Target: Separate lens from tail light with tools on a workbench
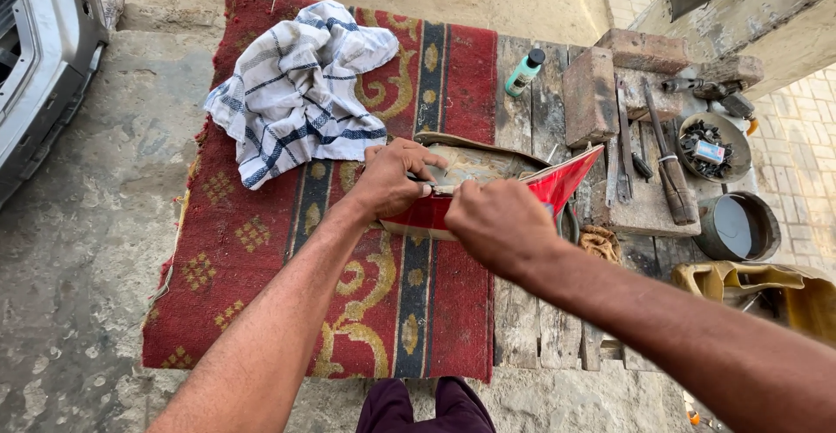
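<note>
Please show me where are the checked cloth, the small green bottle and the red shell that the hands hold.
Cloth [300, 85], head view, middle of the folds.
Bottle [523, 73], head view, green body.
Red shell [562, 181], head view, red outer side near its right tip.

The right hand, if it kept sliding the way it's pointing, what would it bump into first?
The right hand points up and left, toward the left hand, both gripping the red tail light lens. It would probably meet the left hand's fingers first; beyond them lies the checked cloth. Depth is hard to judge here.

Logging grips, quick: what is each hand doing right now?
Left hand: closed on the rim of the red plastic lamp housing.
Right hand: closed, pinching the same rim.
</note>
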